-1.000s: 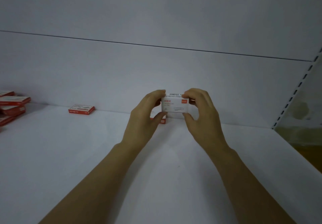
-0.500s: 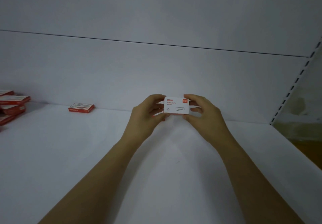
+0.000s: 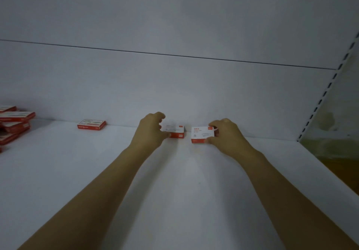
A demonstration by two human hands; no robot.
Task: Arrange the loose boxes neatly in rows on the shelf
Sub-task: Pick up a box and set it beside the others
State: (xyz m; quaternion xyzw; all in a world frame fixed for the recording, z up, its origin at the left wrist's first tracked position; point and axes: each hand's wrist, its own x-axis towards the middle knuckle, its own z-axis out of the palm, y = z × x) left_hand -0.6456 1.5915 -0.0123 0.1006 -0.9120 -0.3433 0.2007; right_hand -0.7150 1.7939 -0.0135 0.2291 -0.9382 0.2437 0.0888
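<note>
Now the white-and-red box, which both hands had held up in the air half a second before, sat on the shelf. It lay close to the back wall and just beside a second box, with a narrow gap between the two. By my reading that started a row of two, with squaring them up not yet finished.

The right hand had its grip clamped on the white-and-red box, thumb low on the front and a finger over the top right corner. The left hand had left that box and gone to the second one. Its thumb touched the front lower corner and its fingers curled above the far edge, but whether that grip was closed on the box I could not tell.

Farther left, a flat red box lay alone against the wall. A loose pile of red boxes waited at the shelf's left end, so most of the sorting was still to do.
</note>
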